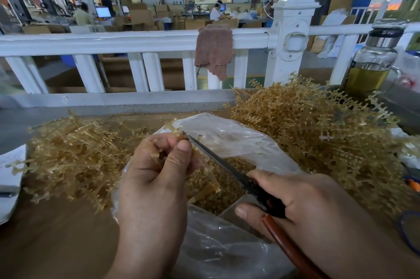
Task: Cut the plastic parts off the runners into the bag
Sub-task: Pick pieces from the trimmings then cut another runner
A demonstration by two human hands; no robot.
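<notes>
Factory hall, stacked cartons [138, 16], workers' benches [252, 19]

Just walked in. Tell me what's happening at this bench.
A person is snipping small tan plastic parts off a runner. The left hand pinches the runner over an open clear bag, and the right hand works scissors whose tips meet it. Cut parts already lie in the bag. Piles of runners sit to the left and right.

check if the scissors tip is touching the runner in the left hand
Touching: the head view shows the scissors tip meeting the runner held by the left hand.
</notes>
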